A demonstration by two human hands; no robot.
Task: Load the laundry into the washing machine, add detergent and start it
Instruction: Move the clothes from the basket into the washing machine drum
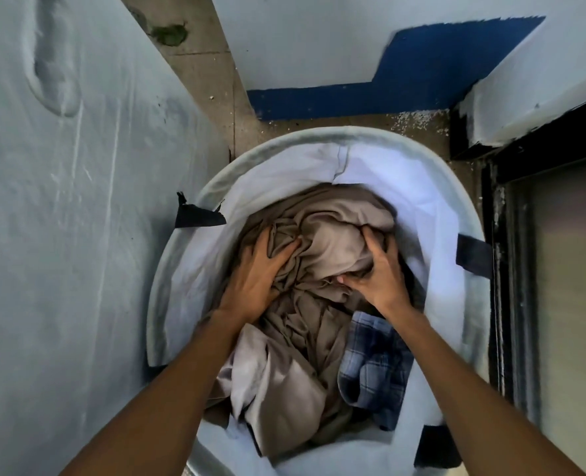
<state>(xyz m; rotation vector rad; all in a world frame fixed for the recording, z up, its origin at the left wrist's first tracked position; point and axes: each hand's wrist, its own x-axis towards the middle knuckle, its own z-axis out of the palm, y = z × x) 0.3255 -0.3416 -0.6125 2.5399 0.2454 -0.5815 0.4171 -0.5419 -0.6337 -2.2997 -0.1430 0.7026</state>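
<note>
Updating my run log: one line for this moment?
left hand, right hand: gripping crumpled beige cloth; location: round white fabric hamper

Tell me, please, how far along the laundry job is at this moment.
Done: nothing that shows; the basket is full of laundry. In hand: the left hand and the right hand both grip the beige cloth inside the basket, near a blue checked cloth. Left: loading everything into the washer, adding detergent and starting it; no washer or detergent is clearly in view.
</note>
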